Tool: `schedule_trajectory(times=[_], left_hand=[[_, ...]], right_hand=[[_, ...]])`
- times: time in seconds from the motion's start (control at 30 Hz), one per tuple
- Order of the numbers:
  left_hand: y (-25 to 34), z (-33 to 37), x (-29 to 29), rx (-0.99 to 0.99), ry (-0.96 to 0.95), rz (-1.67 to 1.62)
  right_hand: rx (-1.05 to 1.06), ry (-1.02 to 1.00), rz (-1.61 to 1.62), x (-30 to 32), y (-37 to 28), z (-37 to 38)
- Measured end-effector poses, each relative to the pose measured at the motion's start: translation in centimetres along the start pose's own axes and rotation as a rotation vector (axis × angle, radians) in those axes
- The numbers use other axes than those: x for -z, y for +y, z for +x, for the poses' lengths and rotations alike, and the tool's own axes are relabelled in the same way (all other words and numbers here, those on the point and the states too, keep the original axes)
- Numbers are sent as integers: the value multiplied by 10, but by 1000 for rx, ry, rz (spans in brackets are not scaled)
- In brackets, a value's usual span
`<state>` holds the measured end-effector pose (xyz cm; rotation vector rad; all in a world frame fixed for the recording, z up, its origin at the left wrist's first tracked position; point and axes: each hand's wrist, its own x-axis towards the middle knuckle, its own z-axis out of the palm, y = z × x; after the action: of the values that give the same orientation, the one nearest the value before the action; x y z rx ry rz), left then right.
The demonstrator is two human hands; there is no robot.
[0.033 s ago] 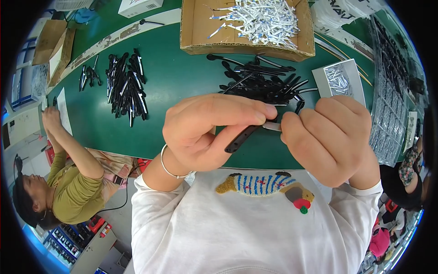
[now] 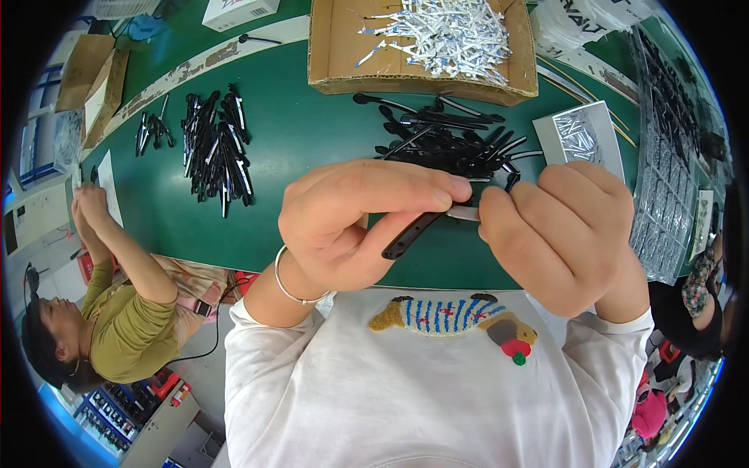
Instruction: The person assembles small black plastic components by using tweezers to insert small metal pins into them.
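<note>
My left hand (image 2: 343,222) is closed, pinching a slim black plastic piece (image 2: 409,238) between thumb and forefinger. Small holes run along the piece, and its lower end slants toward my chest. A short, flat silvery strip (image 2: 463,213) bridges the gap from the left fingertips to my right hand (image 2: 566,234). That hand is curled into a fist with the strip's other end at its thumb and forefinger; its grip is partly hidden. Just beyond my fingers lies a heap of long black parts with silvery strips (image 2: 449,136) on the green table (image 2: 304,125).
A cardboard box (image 2: 421,84) of white-and-blue slips stands at the far side. To its right, a white box (image 2: 616,152) holds silvery strips. Leftward lie a bundle of black parts (image 2: 218,152) and a smaller group (image 2: 154,132). Another person (image 2: 129,327) works at the left.
Both hands and the black piece have shifted very slightly left; the grip looks the same.
</note>
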<state>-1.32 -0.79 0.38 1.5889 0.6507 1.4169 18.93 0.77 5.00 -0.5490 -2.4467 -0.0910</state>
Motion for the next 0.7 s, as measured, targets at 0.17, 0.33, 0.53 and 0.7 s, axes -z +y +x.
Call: schedule_trajectory(times=[0.17, 0.33, 0.53, 0.7], left_hand=[[1, 4, 2, -39, 23, -9], [1, 6, -1, -6, 11, -38], [11, 6, 0, 381, -77, -215], [15, 4, 5, 580, -159, -166]], right_hand=[[-180, 87, 176, 4, 10, -3], [-260, 174, 265, 6, 20, -2], [-182, 45, 298, -5, 11, 4], [-297, 30, 365, -17, 14, -7]])
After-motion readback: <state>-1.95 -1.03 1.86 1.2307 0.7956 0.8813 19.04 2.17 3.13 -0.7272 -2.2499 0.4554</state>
